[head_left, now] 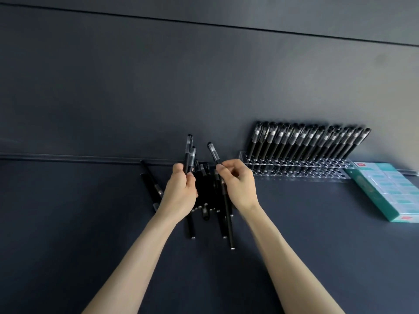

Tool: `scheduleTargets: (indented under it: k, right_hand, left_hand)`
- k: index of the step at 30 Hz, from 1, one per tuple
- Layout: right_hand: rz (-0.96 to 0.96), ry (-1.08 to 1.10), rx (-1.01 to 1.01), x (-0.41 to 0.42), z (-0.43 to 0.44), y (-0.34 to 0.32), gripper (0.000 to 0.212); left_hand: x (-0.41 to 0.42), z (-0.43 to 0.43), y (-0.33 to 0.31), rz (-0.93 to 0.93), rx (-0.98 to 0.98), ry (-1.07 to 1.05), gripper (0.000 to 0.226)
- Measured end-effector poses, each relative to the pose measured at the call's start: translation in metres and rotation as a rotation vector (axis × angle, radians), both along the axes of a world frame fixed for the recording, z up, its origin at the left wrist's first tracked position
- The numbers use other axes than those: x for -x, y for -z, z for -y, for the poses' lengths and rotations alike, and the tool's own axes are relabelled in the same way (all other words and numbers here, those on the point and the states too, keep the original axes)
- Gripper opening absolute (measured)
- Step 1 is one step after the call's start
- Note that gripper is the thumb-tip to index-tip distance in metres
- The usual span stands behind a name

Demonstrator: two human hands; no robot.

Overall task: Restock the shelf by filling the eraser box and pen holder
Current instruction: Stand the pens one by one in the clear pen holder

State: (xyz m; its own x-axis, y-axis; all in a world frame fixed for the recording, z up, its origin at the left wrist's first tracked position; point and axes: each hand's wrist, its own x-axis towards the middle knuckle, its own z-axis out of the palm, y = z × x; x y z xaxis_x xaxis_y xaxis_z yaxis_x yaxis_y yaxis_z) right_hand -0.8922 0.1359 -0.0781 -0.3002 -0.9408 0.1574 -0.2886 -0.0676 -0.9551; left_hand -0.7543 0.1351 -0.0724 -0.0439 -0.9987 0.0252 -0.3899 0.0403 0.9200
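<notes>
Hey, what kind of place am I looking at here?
Probably a stationery shop shelf or a mock-up of one: a clear pen holder with black pens standing in its back rows, a teal eraser box beside it, and loose pens piled on the dark shelf.

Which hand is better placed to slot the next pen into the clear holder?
Right. The right hand pinches one pen and is nearer the pen holder; the left hand grips several pens, farther away.
</notes>
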Motion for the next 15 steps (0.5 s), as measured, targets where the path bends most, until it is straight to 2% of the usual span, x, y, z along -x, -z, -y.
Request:
scheduleTargets:
  k: [4,9,11,15]
  right_hand:
    - [0.122,-0.081,-0.008,0.024,-0.007,-0.008,0.008]
    - [0.289,-0.154,0.059,0.075,-0.021,-0.018,0.004]
    - [0.316,-0.166,0.103,0.104,-0.029,-0.023,0.007]
    - [0.373,-0.169,0.156,0.166,-0.049,-0.031,0.014]
  left_hand:
    - [0.03,-0.012,-0.006,-0.116,0.049,-0.047,0.017]
    - [0.079,-0.026,-0.01,-0.094,0.2,-0.154,0.038]
    - [0.106,-0.033,-0.013,-0.092,0.231,-0.188,0.038]
    - [0.173,-0.059,-0.018,-0.145,0.198,-0.154,0.044]
